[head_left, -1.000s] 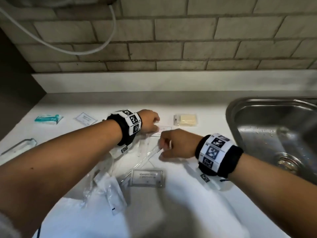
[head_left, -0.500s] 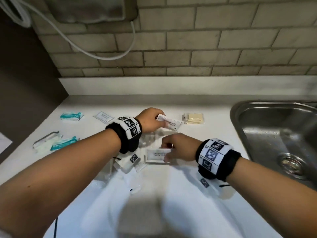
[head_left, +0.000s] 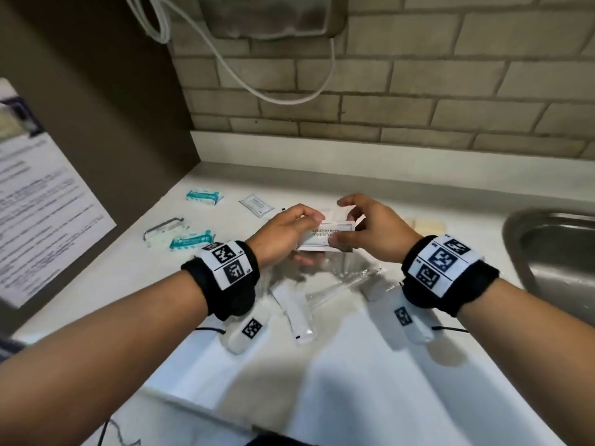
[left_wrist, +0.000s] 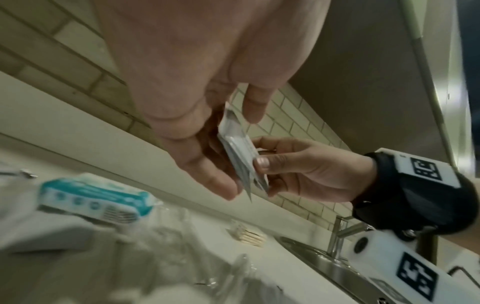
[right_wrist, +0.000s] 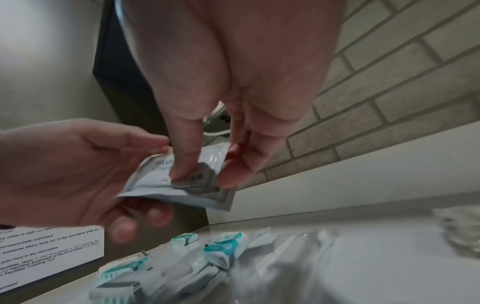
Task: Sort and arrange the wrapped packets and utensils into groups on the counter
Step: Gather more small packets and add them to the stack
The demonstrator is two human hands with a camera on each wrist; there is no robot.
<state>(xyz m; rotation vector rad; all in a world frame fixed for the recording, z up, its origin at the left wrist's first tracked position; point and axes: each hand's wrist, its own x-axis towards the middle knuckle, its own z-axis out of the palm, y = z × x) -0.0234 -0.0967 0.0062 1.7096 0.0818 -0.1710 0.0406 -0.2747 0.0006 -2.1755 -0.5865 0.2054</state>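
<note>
both hands pinch flat white rectangular sachets with dark printed lettering (head_left: pixel 325 237) just above the white counter (head_left: pixel 370 365), mid frame in the head view: the left hand (head_left: pixel 283 236) grips the left end between thumb and fingers, and the right hand (head_left: pixel 373 233) pinches the right end. half a second ago each hand had its own sachet, the right one pressed flat on the counter; now they meet in the air, which i judge to be stacking like with like into one group. left of centre lie teal-and-white wrapped bars (head_left: pixel 190 241), and clear plastic utensil sleeves (head_left: pixel 322 284) lie below the hands. the steel sink (head_left: pixel 553 252) rims the right edge, a dark side wall closes the left; open counter remains toward the back wall.

left wrist view: sachets (left_wrist: pixel 241 156) show edge-on as several layers between curled fingers, centre frame, with one teal bar (left_wrist: pixel 96 197) blurred at lower left.

right wrist view: thumb and fingers clamp the sachets (right_wrist: pixel 182 181) mid frame, the other hand (right_wrist: pixel 78 170) entering from the left; teal bars (right_wrist: pixel 223 251) sit low centre.
</note>
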